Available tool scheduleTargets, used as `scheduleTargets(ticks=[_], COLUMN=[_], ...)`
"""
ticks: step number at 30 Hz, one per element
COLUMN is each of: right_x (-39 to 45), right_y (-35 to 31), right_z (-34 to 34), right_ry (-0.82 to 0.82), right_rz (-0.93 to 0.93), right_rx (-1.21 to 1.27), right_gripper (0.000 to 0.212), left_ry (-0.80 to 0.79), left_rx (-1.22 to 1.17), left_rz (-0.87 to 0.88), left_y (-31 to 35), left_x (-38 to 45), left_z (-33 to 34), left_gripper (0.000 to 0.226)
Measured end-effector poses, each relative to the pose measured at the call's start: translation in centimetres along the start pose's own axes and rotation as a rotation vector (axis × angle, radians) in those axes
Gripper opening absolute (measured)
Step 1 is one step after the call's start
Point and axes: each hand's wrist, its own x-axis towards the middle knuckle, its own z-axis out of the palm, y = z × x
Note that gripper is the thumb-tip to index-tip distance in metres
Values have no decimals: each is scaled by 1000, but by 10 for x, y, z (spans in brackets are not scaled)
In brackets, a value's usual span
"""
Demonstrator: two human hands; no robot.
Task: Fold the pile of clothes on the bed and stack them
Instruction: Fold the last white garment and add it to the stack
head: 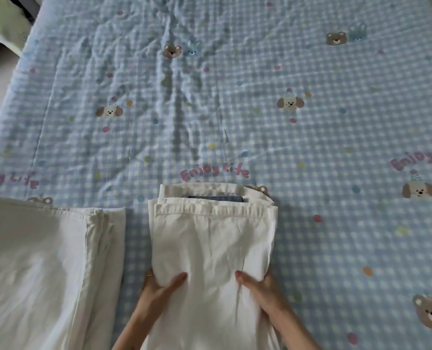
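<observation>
Both hands sit at the near edge of a folded cream garment (211, 248): left hand (156, 286) grips its left side, thumb on top and fingers tucked beneath; right hand (262, 286) grips the right side likewise. Garment lies flat on the bed cover (336, 147), hem away from the person, with a dark blue strip (214, 198) showing between its upper layers. Second cream garment (45, 261) lies just beside it, to the left. Cover is blue gingham printed with bear and dog faces; pink lettering reads "Enjoy Life" (214, 171), repeated at both sides, partly cut off.
</observation>
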Motion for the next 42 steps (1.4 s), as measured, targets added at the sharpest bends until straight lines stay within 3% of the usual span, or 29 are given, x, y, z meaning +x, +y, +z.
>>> scheduleTargets(ticks=[7,12,19,23,30,38,42], right_x=[-27,-55,-89,-97,-67,40,61], right_y=[-14,-41,-82,-108,-128,-39,-21], right_z=[-24,-108,-295,-403,-557,-581,-577], right_ry=[20,89,226,240,196,350,446], right_rz=[-93,-153,-192,-212,-220,-102,-102], right_rx=[59,104,65,96,61,-307,-390], right_gripper=[30,39,48,41,46,51,57], left_ry=[-15,-128,-277,-362,-309,-193,-236], left_rx=[-142,-218,-236,-290,-300,54,159], left_rz=[36,187,324,330,266,122,95], left_y=[16,71,145,177,211,177,172], left_x=[-39,-104,-190,-233,-277,-233,-214], left_z=[-3,49,198,297,436,522,533], left_gripper=[54,40,37,40,32,46,49])
